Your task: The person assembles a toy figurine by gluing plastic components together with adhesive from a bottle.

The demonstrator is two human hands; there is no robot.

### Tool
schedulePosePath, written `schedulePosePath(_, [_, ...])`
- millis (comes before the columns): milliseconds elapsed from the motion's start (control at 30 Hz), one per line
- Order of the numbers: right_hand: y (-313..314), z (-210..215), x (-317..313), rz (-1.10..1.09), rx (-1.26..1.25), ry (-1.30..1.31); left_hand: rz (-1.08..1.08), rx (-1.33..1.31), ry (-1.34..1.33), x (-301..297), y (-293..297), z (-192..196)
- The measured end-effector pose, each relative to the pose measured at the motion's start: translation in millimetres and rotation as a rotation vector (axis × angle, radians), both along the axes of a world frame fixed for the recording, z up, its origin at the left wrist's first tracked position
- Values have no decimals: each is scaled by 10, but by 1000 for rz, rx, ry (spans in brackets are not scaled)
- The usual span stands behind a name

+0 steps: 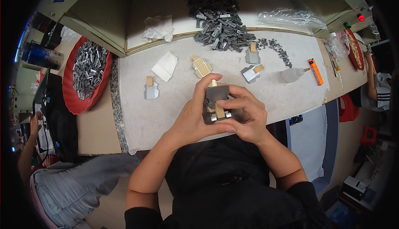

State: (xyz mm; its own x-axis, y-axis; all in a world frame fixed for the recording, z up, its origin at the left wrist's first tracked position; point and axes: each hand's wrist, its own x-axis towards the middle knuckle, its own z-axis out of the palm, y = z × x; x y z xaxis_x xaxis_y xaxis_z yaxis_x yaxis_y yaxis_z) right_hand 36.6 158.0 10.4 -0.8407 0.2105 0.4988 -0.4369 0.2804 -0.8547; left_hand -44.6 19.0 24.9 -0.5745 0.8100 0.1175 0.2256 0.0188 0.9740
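Close to my body, above the near edge of the white-covered table (141, 125), both hands hold a small dark grey metal block (217, 93). It has a tan strip down its front and two shiny rounded ends low on it; a pale yellow stub shows at its top. My left hand (187, 119) grips its left side, with fingers bent behind it. On the other side my right hand (251, 119) curls round it, a fingertip pressing the tan strip. Beyond lie several flat grey pieces with tan tabs, among them one at left (152, 91) and a tan-faced one (203, 67).
A heap of grey metal parts (222, 31) lies at the back, with small dark bits (279, 48) beside it. A white squeeze bottle (291, 75) and orange lighter (316, 72) are at right. Folded paper (165, 66) and a red bowl (68, 83) are at left. Other people sit on both sides.
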Motion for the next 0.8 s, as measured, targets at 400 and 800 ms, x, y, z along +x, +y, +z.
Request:
schedulePosePath(400, [20,-10,27,150,-182,26,27,-54,120,108,-37,189])
schedulePosePath(800, [-160,152,-27,-73,367,36,100,258,-653,98,-93,47])
